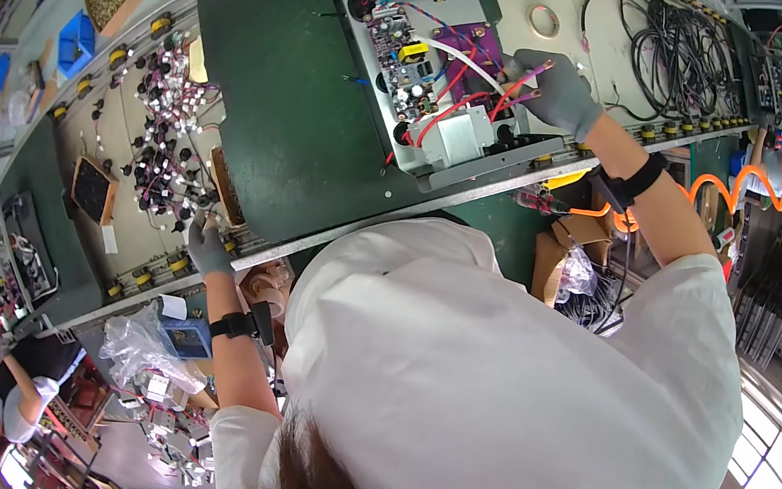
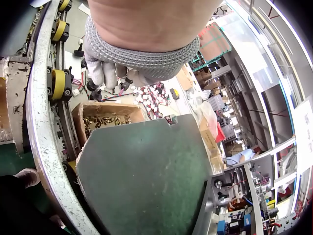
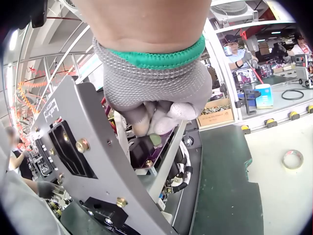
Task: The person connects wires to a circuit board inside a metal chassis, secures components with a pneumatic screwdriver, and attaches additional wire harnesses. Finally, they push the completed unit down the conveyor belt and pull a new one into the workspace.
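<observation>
My right hand [image 1: 560, 93], in a grey glove, is at the right side of an open metal chassis [image 1: 469, 160] on the green board. Red wires [image 1: 509, 100] with bare lugs and a white sleeve cross in front of its fingers. In the right wrist view its fingers [image 3: 168, 117] bend down over a purple circuit board [image 3: 161, 149]; I cannot tell what they hold. My left hand [image 1: 206, 249], also gloved, reaches to the near edge of a pile of wired connectors [image 1: 170, 136]. In the left wrist view its loosely bent fingers [image 2: 105, 73] are close to black-capped parts [image 2: 95, 93].
A small box of brass fittings [image 2: 80, 120] stands between the pile and the green board [image 1: 282, 97]. Beyond the chassis lie a tape roll [image 1: 544, 21] and coiled black cables [image 1: 681, 60]. An orange coiled hose [image 1: 738, 185] hangs at right. Rollers [image 2: 59, 84] line the rail.
</observation>
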Tool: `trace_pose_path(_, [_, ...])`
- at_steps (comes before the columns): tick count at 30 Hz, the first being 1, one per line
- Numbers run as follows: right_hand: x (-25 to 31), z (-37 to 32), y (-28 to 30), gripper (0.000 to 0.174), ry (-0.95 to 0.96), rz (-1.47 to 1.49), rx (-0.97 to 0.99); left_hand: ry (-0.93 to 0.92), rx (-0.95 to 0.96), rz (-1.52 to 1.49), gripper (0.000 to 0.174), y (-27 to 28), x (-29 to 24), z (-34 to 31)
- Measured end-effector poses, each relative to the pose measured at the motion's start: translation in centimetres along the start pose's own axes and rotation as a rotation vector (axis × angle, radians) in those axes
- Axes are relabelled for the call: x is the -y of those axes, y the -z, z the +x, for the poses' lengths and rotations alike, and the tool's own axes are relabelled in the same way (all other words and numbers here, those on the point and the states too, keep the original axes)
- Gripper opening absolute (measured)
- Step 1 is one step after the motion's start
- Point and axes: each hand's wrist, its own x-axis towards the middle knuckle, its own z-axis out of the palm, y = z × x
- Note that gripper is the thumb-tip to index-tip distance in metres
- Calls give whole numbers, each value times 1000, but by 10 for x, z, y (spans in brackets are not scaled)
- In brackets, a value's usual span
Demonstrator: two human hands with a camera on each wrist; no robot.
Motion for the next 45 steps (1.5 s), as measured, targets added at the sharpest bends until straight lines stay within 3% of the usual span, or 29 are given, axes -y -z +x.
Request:
trace_pose_path(7, [2,1,-2,25,34,-35,-71,-140,-39,1,37,-1,22,8])
trace_pose_path(12, [12,16,22,19,278,-170,177,-61,-61,-20,34,-3,13,0])
trace_pose_path(15, [14,32,25,15,252,-274,323,-52,-71,-67,34,-7,9,-4])
trace_pose_path(19, [3,45,23,14,284,-247,375,-65,-46,-94,36,-4,16,-2])
trace_pose_path(22, [-5,48,20,15,394,-185,297,-56,-55,-21,37,-2,19,0])
trace_pose_path(27, [-10,50,23,20,420,-134,401,-18,-52,-54,37,2,29,8])
trace_pose_path(33, [4,54,25,18,301,-337,450,-23,-37,-103,38,1,30,5])
trace_pose_path(37, [-2,55,17,16,353,-424,367,-5,-41,-103,39,-9,21,-1])
trace_pose_path(40, [1,53,16,15,284,-397,366,-83,-2,-185,39,-15,14,2])
trace_pose_path(42, [9,50,22,16,86,-300,484,-128,2,-154,39,-19,-1,0])
trace_pose_path(45, [-5,45,19,18,114,-138,465,-222,114,-169,35,-24,-34,-12])
